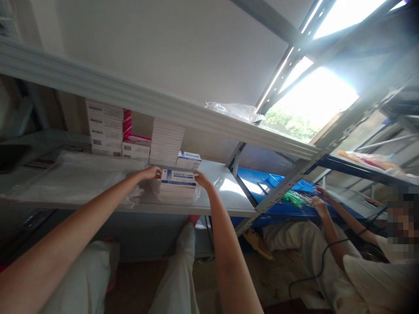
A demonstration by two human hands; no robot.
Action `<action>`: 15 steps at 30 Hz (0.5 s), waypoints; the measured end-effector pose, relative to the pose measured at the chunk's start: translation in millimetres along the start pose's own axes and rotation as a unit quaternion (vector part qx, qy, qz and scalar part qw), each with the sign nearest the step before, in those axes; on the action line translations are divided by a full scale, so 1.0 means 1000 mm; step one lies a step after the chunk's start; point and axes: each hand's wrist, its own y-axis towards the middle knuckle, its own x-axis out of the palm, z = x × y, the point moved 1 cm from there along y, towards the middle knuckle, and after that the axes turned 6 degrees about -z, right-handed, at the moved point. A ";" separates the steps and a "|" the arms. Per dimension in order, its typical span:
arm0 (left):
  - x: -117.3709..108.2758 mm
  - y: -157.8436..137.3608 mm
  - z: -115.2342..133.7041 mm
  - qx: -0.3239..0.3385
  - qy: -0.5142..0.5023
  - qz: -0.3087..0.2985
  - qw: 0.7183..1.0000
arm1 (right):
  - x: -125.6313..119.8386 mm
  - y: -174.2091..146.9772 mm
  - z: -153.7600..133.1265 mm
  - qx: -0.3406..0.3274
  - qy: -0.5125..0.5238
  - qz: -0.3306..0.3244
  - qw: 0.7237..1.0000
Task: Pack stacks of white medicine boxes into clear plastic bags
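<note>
A short stack of white-and-blue medicine boxes (178, 178) sits on the grey shelf, with a clear plastic bag (156, 190) around its sides and front. My left hand (152, 172) is closed at the stack's left back corner, its fingers curled on the bag's edge. At the right back corner, my right hand (201, 179) pinches the bag beside the top box. The fingertips of both hands are partly hidden. Just behind my right hand lies a smaller pile of the same blue-and-white boxes (189, 160). A tall stack of white boxes (166, 141) rises behind my left hand.
Flat clear plastic bags (81, 174) are spread on the shelf (225, 196) to the left. White-and-pink boxes (106, 128) stand at the back. An upper shelf edge (157, 102) runs overhead. At right, beyond an upright, a co-worker's hands (320, 205) handle green and clear plastic.
</note>
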 end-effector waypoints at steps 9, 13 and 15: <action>-0.011 -0.015 0.017 -0.037 0.084 0.058 0.994 | -0.003 0.005 0.000 0.025 -0.031 0.007 0.999; -0.002 -0.018 0.026 -0.081 0.095 0.115 0.986 | 0.006 0.006 -0.007 0.043 0.007 0.062 0.997; 0.002 -0.018 0.025 -0.110 0.085 0.128 0.982 | 0.011 0.009 -0.008 0.058 0.043 0.085 0.994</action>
